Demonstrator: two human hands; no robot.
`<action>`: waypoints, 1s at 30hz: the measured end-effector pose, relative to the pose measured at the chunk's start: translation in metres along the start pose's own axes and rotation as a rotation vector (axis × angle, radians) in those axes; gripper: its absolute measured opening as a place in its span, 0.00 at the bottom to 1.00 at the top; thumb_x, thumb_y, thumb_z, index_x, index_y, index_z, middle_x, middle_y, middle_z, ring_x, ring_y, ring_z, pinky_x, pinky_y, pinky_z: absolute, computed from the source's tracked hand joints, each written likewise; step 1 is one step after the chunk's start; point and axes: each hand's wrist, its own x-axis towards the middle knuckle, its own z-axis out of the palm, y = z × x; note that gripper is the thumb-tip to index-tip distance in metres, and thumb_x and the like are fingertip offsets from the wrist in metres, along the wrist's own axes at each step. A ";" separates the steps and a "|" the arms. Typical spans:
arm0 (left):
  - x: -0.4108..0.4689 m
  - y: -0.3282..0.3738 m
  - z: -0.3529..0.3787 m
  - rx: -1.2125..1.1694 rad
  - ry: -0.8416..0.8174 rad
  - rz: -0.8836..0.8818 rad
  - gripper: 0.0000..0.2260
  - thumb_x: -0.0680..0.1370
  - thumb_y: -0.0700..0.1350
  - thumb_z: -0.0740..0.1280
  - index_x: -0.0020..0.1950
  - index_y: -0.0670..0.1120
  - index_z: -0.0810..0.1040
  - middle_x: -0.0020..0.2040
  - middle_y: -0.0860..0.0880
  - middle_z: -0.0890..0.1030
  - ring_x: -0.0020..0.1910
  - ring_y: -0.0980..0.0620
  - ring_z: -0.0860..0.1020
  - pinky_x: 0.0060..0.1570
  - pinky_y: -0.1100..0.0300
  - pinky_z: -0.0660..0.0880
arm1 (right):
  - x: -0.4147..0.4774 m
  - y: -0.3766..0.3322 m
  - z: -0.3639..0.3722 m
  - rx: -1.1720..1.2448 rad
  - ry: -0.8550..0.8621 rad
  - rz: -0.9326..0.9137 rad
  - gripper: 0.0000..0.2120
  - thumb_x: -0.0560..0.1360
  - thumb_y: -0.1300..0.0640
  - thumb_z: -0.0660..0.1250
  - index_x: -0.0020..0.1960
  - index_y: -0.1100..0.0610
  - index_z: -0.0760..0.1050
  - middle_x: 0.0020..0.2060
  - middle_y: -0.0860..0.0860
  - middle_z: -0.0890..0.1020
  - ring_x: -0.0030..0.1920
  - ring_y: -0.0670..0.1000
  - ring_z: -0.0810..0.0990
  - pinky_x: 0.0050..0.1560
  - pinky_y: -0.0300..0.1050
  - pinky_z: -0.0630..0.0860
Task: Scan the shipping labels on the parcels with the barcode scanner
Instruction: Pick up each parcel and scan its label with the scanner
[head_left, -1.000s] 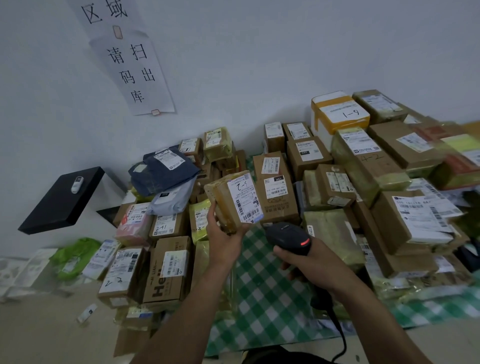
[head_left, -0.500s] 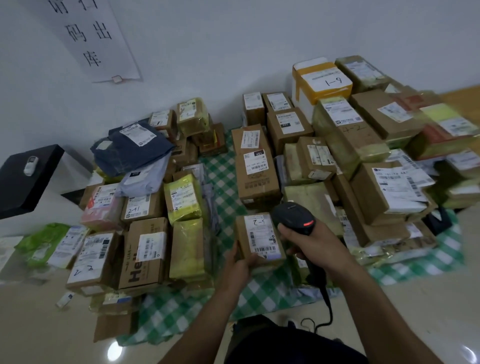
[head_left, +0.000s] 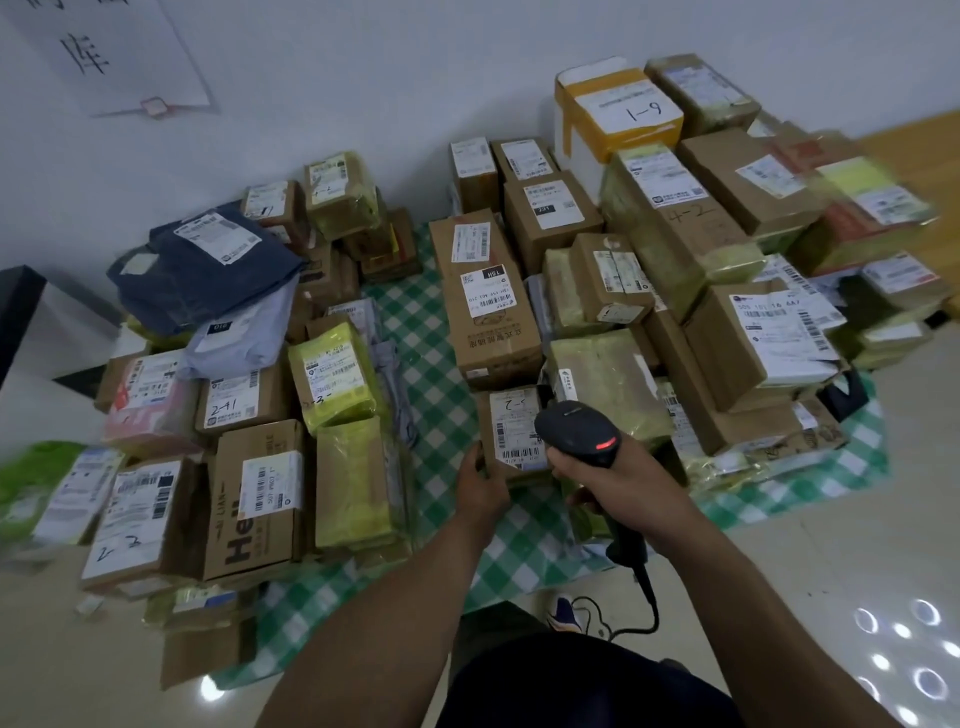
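A small brown parcel (head_left: 511, 431) with a white shipping label marked "3-2" lies on the green checked cloth (head_left: 441, 374), just in front of a taller brown box (head_left: 488, 306). My left hand (head_left: 480, 480) holds its near left edge. My right hand (head_left: 615, 480) grips the handle of a black barcode scanner (head_left: 579, 431), whose head with a red light sits over the parcel's right side. The scanner's cable (head_left: 641, 597) trails down toward me.
Many labelled parcels crowd the cloth: a stack on the left with a "Hello" box (head_left: 254, 499) and yellow-taped packs (head_left: 332, 379), a bigger pile on the right (head_left: 737, 312). A white wall stands behind, pale floor (head_left: 857, 571) at right, a black-topped stand (head_left: 21, 312) at far left.
The parcel went from raised in my left hand down onto the cloth by the right pile. The scanner followed it down. The view tilted lower.
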 end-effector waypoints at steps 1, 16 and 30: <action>0.000 -0.001 0.001 0.030 0.002 0.015 0.15 0.85 0.46 0.64 0.72 0.48 0.75 0.63 0.50 0.81 0.61 0.51 0.80 0.49 0.70 0.76 | 0.000 -0.001 0.002 0.003 0.002 0.006 0.10 0.77 0.51 0.75 0.58 0.47 0.81 0.41 0.46 0.88 0.34 0.44 0.85 0.33 0.34 0.76; -0.012 0.095 -0.095 0.274 0.210 0.435 0.08 0.82 0.47 0.70 0.60 0.56 0.79 0.60 0.57 0.79 0.58 0.61 0.77 0.61 0.57 0.77 | 0.046 -0.075 0.069 0.088 -0.097 -0.089 0.12 0.76 0.49 0.76 0.59 0.46 0.82 0.43 0.49 0.88 0.37 0.48 0.85 0.37 0.42 0.78; 0.204 0.274 -0.193 0.571 0.237 0.514 0.21 0.81 0.48 0.70 0.73 0.48 0.74 0.73 0.46 0.70 0.69 0.47 0.72 0.69 0.53 0.70 | 0.170 -0.184 0.133 0.005 -0.056 -0.098 0.09 0.78 0.50 0.74 0.58 0.45 0.80 0.41 0.48 0.88 0.34 0.47 0.84 0.32 0.40 0.75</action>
